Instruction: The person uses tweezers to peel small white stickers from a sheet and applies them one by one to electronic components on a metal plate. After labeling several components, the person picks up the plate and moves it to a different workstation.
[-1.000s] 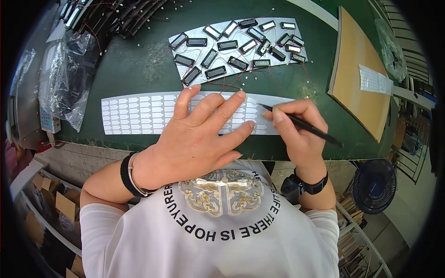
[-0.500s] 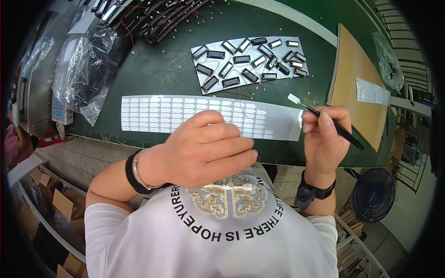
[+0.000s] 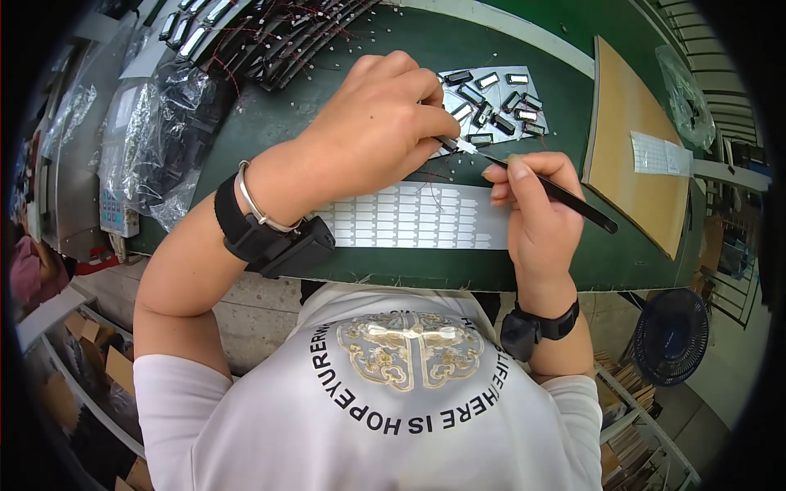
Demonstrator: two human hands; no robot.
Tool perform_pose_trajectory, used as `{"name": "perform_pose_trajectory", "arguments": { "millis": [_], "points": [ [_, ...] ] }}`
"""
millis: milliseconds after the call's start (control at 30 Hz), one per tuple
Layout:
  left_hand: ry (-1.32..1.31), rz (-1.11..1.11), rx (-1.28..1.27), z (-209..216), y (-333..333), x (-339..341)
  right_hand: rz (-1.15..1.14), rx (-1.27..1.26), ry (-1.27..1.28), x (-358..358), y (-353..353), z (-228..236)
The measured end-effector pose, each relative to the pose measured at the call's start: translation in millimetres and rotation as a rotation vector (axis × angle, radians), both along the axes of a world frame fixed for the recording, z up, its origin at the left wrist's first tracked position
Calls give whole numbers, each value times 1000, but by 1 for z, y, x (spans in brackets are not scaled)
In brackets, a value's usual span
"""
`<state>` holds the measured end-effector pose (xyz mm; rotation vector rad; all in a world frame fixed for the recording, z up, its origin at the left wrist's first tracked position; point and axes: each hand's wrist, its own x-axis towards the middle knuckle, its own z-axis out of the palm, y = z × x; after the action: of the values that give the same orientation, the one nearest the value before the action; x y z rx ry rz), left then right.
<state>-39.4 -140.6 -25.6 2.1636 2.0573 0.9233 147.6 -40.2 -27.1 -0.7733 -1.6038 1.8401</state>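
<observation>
My left hand is closed over the left part of a pale sheet, hiding much of it. Its fingertips pinch a small black rectangular speaker, mostly covered by the fingers. Several similar speakers with thin wires lie scattered on that sheet. In my right hand are black tweezers, gripped like a pen and pointing left. At their tip a small white label meets the end of the pinched speaker. Beneath both hands lies a label sheet with rows of white labels, its left part covered by my left forearm.
Stacked trays of speakers and wires stand at the far left, beside clear plastic bags. A tan board carrying another label sheet is on the right. A black fan stands below the bench's right end.
My left hand has moved up and forward from above the label sheet to the speakers. My right hand has shifted left, bringing the tweezers and label to the left fingertips.
</observation>
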Motion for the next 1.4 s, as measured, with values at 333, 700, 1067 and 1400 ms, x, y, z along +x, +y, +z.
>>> {"name": "perform_pose_trajectory", "arguments": {
  "millis": [333,700,1067,1400],
  "points": [
    [10,29,-3,-3,2,1,32,49,12,-7,-1,-6],
    [-49,151,18,-8,2,12,44,95,-39,-10,-2,-8],
    [-18,185,15,-7,0,14,56,58,-47,-11,-2,-7],
    [-15,185,13,-6,0,14,66,93,-29,-12,-4,-7]
  ]
}}
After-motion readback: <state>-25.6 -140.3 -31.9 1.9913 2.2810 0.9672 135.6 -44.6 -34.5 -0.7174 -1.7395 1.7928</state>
